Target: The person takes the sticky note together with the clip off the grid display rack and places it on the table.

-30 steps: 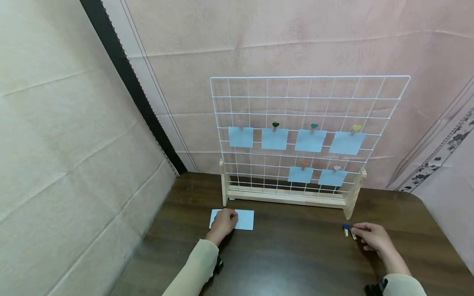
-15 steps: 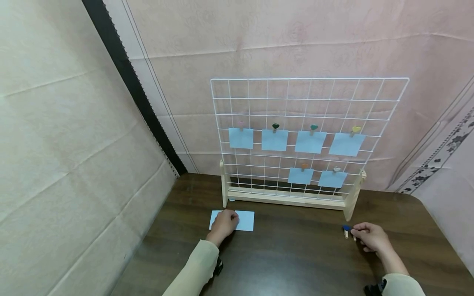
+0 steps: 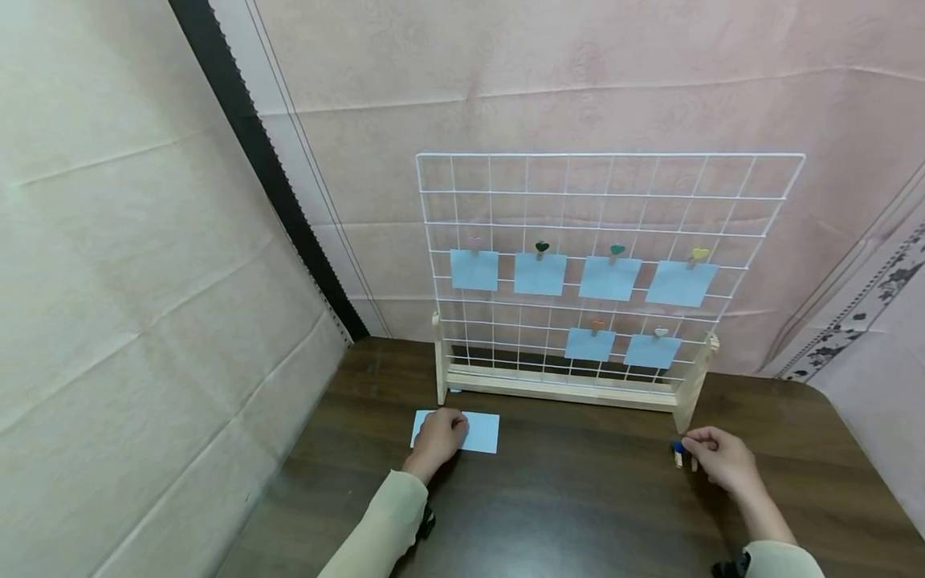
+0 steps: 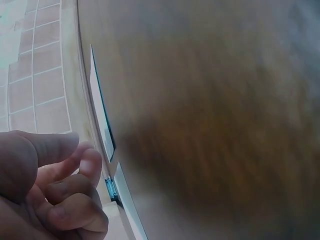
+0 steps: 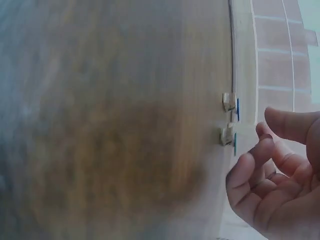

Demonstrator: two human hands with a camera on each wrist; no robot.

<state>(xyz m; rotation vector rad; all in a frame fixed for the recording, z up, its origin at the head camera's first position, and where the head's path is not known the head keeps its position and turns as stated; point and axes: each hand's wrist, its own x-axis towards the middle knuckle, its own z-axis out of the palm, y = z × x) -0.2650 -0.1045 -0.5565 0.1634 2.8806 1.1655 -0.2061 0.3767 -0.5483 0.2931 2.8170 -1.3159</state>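
My left hand hovers over two light blue cards on the table, its fingers loosely curled and nothing visibly between them. One card shows to its right; part of another shows to its left. In the left wrist view, the cards lie beyond my fingertips. My right hand is by two small wooden clips, thumb and fingers apart. The blue-topped clip is left of the fingertips; the other clip, with a teal edge, is partly hidden by my fingers in the head view.
A white wire grid stands upright in a pale wooden base at the back of the table. Several blue cards hang on it from heart-topped clips. Fabric hangs behind and at the left.
My right hand has lifted and shifted slightly over the clips. The left hand stays almost still above the cards. The head view has shifted a little.
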